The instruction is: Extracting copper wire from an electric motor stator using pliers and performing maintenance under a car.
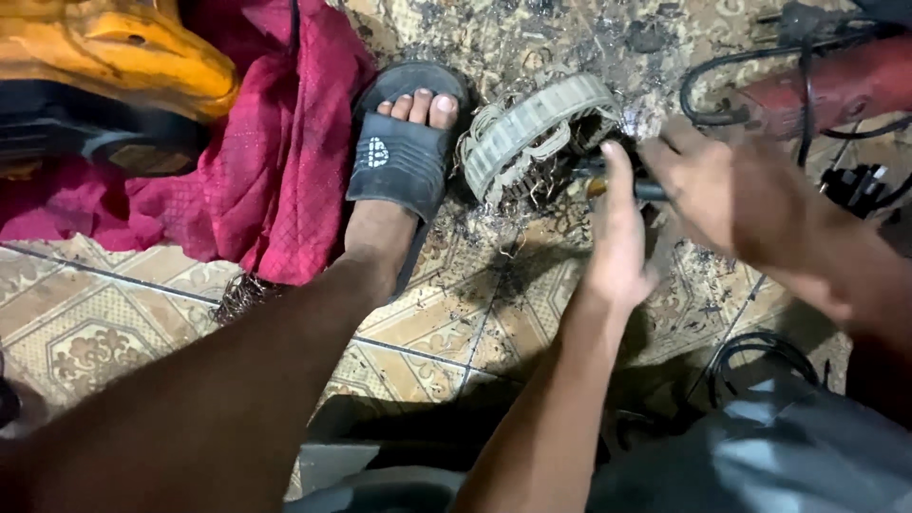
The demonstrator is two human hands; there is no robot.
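Observation:
A ring-shaped motor stator (532, 123) with frayed copper windings lies tilted on the patterned tile floor, next to my foot in a black sandal (399, 157). My left hand (617, 242) is closed around a dark-handled tool (598, 180) whose tip meets the stator's right side; the thumb points up. My right hand (708, 180) is motion-blurred just right of the tool, over its rear end. Whether it grips the tool is unclear.
Wire scraps and dark debris (518, 242) litter the tiles. A crimson cloth (285, 142) and a yellow-and-black machine (104, 66) lie at the left. A red power tool (836, 85) with black cables (760, 351) sits at the right.

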